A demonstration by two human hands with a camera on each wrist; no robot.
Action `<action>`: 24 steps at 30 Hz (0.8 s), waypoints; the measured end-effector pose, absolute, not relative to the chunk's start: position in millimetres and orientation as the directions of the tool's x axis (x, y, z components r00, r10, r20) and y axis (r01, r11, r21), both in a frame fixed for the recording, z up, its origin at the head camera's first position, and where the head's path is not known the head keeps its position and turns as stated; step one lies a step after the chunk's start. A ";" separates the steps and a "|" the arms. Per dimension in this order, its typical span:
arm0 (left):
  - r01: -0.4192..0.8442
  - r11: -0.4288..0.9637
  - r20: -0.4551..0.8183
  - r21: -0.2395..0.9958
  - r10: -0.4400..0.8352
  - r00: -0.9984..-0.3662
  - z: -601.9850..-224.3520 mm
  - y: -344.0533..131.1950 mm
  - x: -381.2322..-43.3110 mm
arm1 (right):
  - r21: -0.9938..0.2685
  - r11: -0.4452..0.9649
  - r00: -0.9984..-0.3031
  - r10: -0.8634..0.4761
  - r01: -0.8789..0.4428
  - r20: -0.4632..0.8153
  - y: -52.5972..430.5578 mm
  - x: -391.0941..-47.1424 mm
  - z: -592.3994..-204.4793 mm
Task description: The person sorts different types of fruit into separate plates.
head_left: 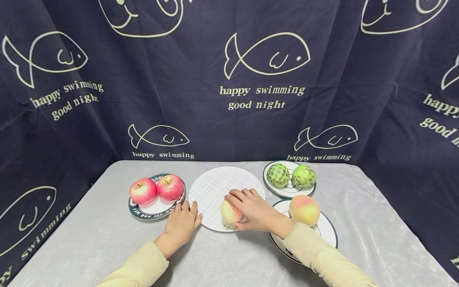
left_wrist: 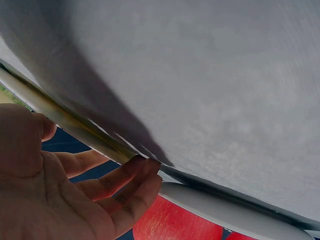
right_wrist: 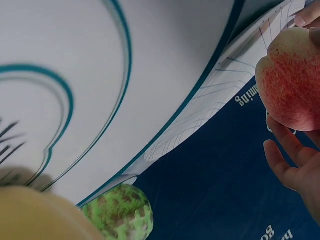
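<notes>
My right hand (head_left: 256, 211) grips a peach (head_left: 230, 213), pale with red speckles, over the near right part of a white plate (head_left: 209, 191) with a grid pattern. In the right wrist view the peach (right_wrist: 290, 80) shows between thumb and fingers. My left hand (head_left: 181, 223) lies at that plate's left side, fingers extended and holding nothing, between it and the apple plate. The left wrist view has the left hand (left_wrist: 75, 190) with its fingertips right by the plate rim. Another peach (head_left: 304, 210) sits on a dark-rimmed white plate (head_left: 328, 227) beneath my right forearm.
Two red apples (head_left: 143, 191) rest on a green-rimmed plate (head_left: 147, 215) at the left. At the back right, two green sugar apples (head_left: 278, 175) share a plate (head_left: 267, 181). A grey cloth covers the table (head_left: 222, 263); a dark blue fish-print curtain (head_left: 201, 119) hangs behind.
</notes>
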State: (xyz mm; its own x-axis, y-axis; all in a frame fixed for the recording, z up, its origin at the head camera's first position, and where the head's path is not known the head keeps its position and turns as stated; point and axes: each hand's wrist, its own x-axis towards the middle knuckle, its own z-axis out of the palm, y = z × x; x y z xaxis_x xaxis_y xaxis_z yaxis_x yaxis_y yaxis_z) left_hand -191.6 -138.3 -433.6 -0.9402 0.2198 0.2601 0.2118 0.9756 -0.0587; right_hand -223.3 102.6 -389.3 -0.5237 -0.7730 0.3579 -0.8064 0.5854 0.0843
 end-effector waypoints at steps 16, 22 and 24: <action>0.220 0.973 0.290 -0.065 0.229 -0.929 -434.5 -138.7 -192.0 | 0.063 0.621 -0.556 -0.738 -0.781 0.382 137.4 -218.9 -385.6; 0.220 0.973 0.303 -0.073 0.232 -0.924 -434.7 -138.9 -191.8 | 0.037 0.643 -0.586 -0.719 -0.765 0.374 150.5 -215.7 -383.9; 0.220 0.973 0.308 -0.074 0.232 -0.923 -435.1 -139.0 -191.7 | 0.037 0.651 -0.594 -0.713 -0.758 0.372 154.1 -214.9 -383.9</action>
State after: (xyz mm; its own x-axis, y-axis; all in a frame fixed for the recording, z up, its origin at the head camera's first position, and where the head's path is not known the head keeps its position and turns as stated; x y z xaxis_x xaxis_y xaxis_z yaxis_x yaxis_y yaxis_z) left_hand -191.7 -139.0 -435.1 -0.9228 0.2318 0.3076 0.2196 0.9728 -0.0744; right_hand -214.9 154.1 -383.9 -0.5938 -0.7133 0.3723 -0.7584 0.6507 0.0370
